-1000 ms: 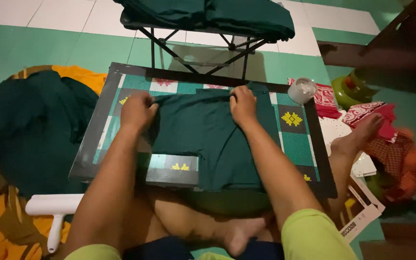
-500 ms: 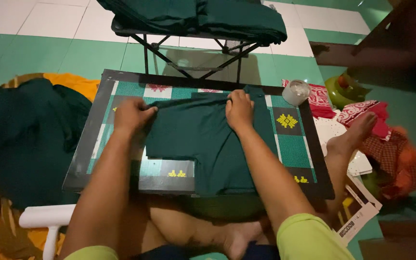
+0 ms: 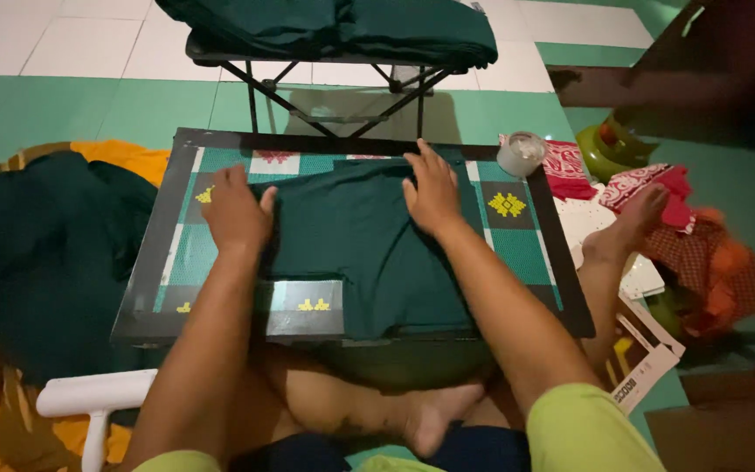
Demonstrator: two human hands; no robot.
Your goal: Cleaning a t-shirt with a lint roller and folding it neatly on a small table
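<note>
Both hands lie flat on a dark green folded cloth garment (image 3: 351, 249), which rests on the low black-framed surface (image 3: 561, 262) with its green, white and yellow woven pattern. The left hand (image 3: 236, 210) presses the cloth's left edge, fingers stretched open and holding nothing; the right hand (image 3: 432, 192) spreads open near the far right corner (I judge this keeps the soft fabric smooth and in place). The cloth looks matte and limp, and its near edge hangs over the surface. A heap of similar dark green fabric (image 3: 37, 245) lies on the floor at left, more is stacked on a black folding stand (image 3: 334, 35) beyond, and a small clear plastic cup (image 3: 520, 153) stands at the far right corner.
</note>
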